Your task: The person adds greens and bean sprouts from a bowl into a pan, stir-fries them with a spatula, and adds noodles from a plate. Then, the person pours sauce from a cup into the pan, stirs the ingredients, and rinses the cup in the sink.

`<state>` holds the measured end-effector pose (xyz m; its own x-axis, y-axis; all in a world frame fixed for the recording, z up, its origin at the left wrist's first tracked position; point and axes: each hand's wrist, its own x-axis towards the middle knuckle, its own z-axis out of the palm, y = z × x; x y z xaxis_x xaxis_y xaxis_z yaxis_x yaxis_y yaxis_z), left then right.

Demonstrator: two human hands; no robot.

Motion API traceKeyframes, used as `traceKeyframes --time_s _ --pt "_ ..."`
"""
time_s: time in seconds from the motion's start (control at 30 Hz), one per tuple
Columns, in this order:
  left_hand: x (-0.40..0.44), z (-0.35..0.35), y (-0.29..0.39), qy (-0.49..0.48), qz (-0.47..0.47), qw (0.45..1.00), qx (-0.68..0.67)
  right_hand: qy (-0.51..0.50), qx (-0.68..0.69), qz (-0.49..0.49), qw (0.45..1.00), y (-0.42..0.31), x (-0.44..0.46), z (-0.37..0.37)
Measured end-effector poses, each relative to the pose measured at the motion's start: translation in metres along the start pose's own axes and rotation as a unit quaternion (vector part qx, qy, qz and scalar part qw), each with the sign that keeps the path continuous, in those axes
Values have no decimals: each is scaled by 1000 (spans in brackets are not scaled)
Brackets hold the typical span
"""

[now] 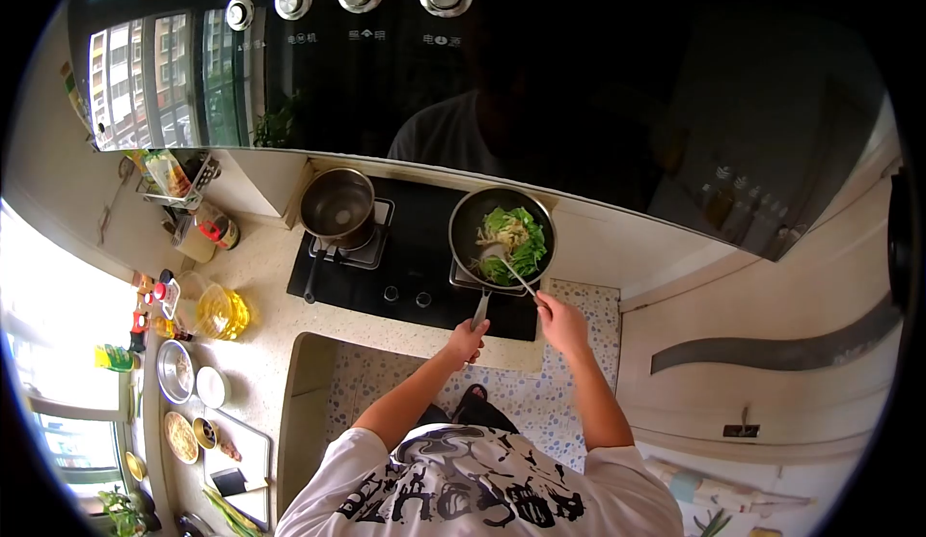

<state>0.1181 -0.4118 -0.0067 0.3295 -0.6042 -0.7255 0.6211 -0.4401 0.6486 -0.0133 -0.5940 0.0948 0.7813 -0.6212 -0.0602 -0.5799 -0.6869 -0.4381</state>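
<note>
A dark frying pan sits on the right burner with green leafy vegetables and pale yellowish pieces inside. My left hand is closed around the pan's handle. Closed on the handle of a spatula, my right hand is just beyond the pan's lower right edge. The spatula's head lies among the food at the pan's lower left part.
A saucepan stands on the stove's left burner. On the left counter are an oil jug, a steel bowl, a white bowl and a cutting board with a knife. The range hood hangs above the stove.
</note>
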Motion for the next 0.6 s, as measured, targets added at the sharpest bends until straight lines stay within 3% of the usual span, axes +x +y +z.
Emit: traceKeyframes --time_s 0.23,0.43,0.6 --pt "-2 -3 2 -3 -1 1000 2 -22 -51 0 998 15 -27 -88" --pt "0 -2 -1 -1 16 1000 11 -27 47 14 998 33 -3 -40" --pt "0 -2 -2 -1 17 1000 9 38 96 58 993 29 25 -1"
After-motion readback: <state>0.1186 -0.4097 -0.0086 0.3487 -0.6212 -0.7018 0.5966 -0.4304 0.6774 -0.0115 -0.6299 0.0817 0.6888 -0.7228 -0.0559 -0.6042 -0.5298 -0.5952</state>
